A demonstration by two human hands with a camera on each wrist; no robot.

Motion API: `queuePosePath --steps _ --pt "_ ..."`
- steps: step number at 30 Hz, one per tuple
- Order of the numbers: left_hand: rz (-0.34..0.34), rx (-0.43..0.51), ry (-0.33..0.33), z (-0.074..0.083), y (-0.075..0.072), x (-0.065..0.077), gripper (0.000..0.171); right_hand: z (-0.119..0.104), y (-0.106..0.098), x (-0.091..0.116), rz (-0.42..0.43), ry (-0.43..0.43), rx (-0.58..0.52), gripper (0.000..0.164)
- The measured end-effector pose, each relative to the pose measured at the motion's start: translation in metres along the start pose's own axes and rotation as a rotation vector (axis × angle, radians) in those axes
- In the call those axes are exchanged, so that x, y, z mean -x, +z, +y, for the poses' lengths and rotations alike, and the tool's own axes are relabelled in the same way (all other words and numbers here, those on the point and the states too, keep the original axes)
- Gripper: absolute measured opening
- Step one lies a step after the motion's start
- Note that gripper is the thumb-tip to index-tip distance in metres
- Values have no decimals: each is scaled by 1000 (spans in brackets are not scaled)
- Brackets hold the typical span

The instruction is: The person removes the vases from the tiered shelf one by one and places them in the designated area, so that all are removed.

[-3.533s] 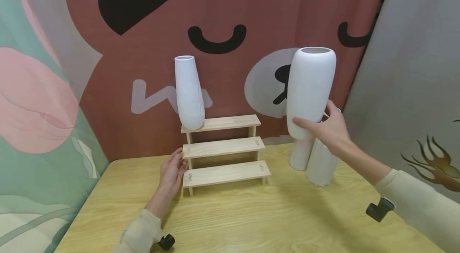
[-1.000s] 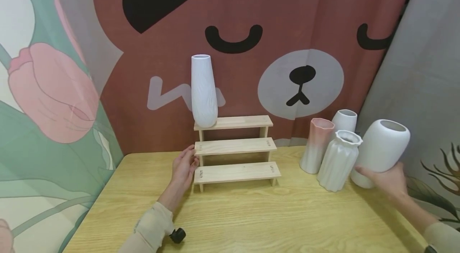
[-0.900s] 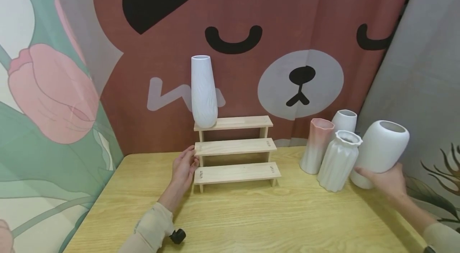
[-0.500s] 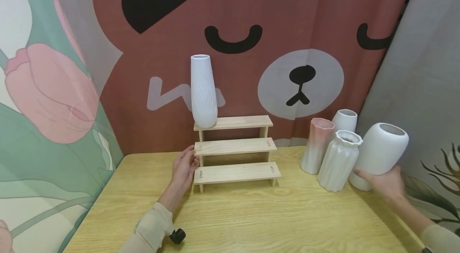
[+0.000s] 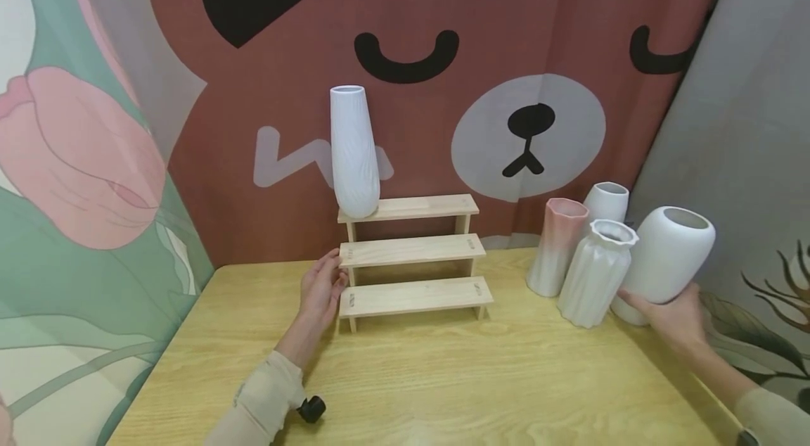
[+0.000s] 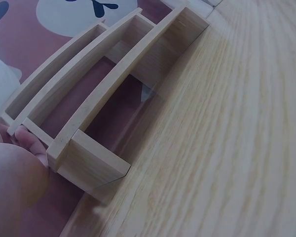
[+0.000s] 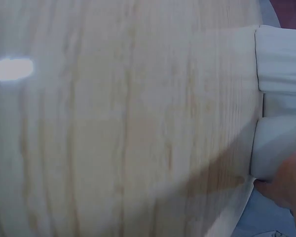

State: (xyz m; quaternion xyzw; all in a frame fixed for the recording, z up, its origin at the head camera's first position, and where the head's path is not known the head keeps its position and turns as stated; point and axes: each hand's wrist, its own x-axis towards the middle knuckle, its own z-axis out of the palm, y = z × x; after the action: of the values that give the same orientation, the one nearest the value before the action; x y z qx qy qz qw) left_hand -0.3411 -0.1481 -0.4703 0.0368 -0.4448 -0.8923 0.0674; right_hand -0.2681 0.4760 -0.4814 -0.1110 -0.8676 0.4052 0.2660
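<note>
Fingers of my left hand (image 5: 321, 288) curl round the left side of a three-step wooden display stand (image 5: 414, 297), at its middle step. In the left wrist view that hand (image 6: 15, 182) grips the end of the stand (image 6: 96, 158). A tall white vase (image 5: 356, 157) with a grooved surface stands on the left end of the top step. At the right, my right hand (image 5: 673, 319) holds a wide, smooth white vase (image 5: 672, 252) low on its body, thumb across the front. The right wrist view shows only part of that hand (image 7: 288, 182) beside the vase's base (image 7: 276, 143).
Left of the held vase, close together on the wooden table (image 5: 418, 383), stand a pink-to-white vase (image 5: 557, 249), a pleated white vase (image 5: 597, 277) and another white vase (image 5: 607, 201) behind. A bear-print curtain (image 5: 418, 122) hangs behind the table, a grey one (image 5: 747, 115) at the right.
My right hand has brought the wide vase from mid-air down to the table at the right, beside the other vases. Lately it barely moves. The left hand keeps its hold on the stand.
</note>
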Motion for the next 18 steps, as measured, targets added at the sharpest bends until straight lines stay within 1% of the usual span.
queuePosePath --steps 3,5,7,9,15,18 --pt "1 8 -4 0 1 -1 37 2 -4 2 -30 -40 -27 97" --pt "4 9 -6 0 2 -1 37 2 -9 3 -78 -69 -27 92" --pt "4 2 -7 1 2 -1 38 1 -15 5 -145 -78 8 87" --pt "8 -3 -7 2 3 -1 38 -1 -22 6 -223 -61 55 85" --pt "22 3 -10 4 3 -2 37 -18 -43 11 -437 20 243 68" --pt "27 6 -15 5 3 -3 39 -30 -49 16 -539 82 232 61"
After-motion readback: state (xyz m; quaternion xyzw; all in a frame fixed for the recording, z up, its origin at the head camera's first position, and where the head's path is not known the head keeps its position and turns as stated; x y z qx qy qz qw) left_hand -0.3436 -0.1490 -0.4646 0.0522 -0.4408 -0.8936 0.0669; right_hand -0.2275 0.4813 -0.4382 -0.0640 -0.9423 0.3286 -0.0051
